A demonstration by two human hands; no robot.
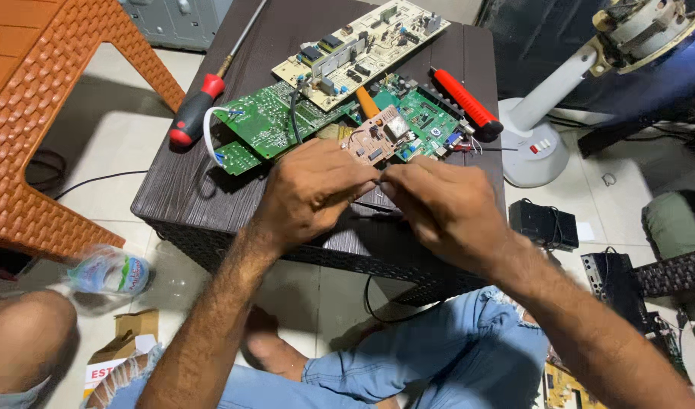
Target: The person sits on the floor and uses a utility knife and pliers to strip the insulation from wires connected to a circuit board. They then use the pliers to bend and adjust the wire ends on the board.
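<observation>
**Hands Meet at a Small Board Near the Table's Front Edge**

The left hand (313, 189) and right hand (446, 208) each have their grip pinched together on a thin wire (379, 180) beside a small brown circuit board (374, 140). Green boards (275, 121) crowd the dark table (181, 189); a red screwdriver (197, 106) overhangs its left edge. Tiled floor surrounds.

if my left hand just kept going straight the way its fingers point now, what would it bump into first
Most likely your right hand: the left hand points rightward, and the two sets of fingertips already nearly meet over the dark woven-look table, just below the small brown circuit board. Whether they actually touch is unclear.
</observation>
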